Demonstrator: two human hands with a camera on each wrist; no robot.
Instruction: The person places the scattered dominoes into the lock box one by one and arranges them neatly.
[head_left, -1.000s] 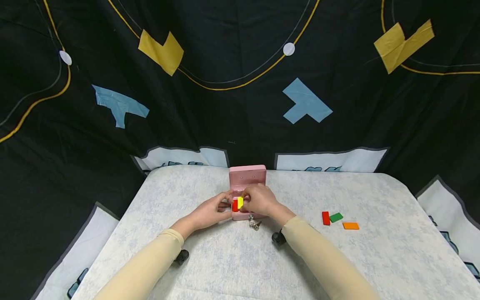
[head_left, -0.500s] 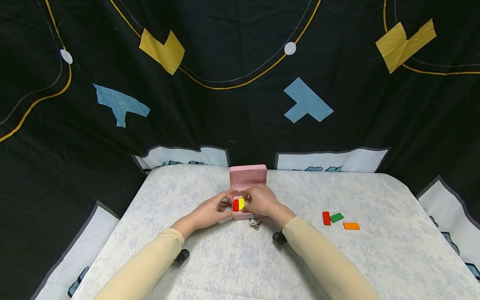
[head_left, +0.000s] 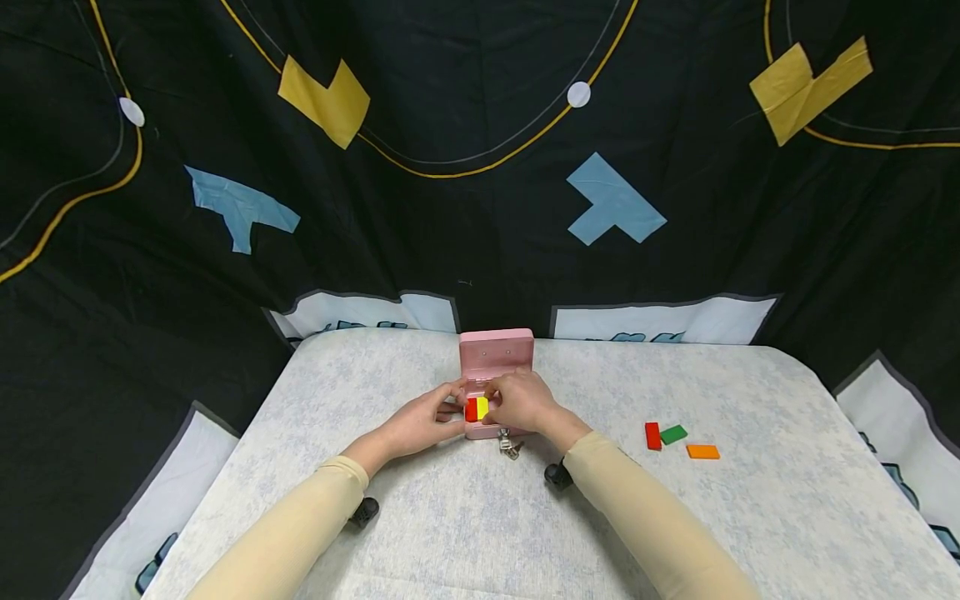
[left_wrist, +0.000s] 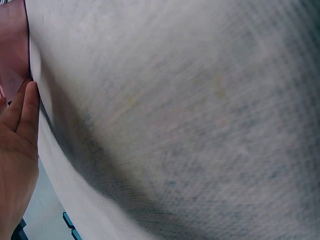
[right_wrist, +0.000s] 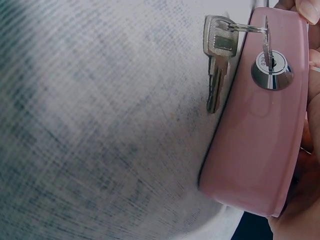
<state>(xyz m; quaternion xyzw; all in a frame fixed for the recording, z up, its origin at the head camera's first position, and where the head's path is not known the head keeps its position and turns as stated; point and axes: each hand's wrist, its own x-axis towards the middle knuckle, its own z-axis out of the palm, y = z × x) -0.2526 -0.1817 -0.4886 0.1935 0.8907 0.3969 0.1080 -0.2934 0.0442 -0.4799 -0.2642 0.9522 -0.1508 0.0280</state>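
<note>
A small pink cash box (head_left: 497,353) stands with its lid raised near the table's far edge. Inside it, a red block (head_left: 471,409) and a yellow block (head_left: 482,408) sit side by side at the left. My left hand (head_left: 422,423) holds the box's left wall; in the left wrist view its straight fingers (left_wrist: 29,112) lie against the outside. My right hand (head_left: 522,402) reaches over the box's right part and pinches the yellow block by its right edge, hiding the interior there. Keys (right_wrist: 220,52) hang from the lock (right_wrist: 271,70) on the front.
To the right on the pale tablecloth (head_left: 450,533) lie a red block (head_left: 652,436), a green block (head_left: 673,434) and an orange block (head_left: 702,452). A black curtain (head_left: 465,242) hangs behind the table.
The yellow block has settled slightly to the right, flatter beside the red block, which shows a little more. Both hands stay almost in place.
</note>
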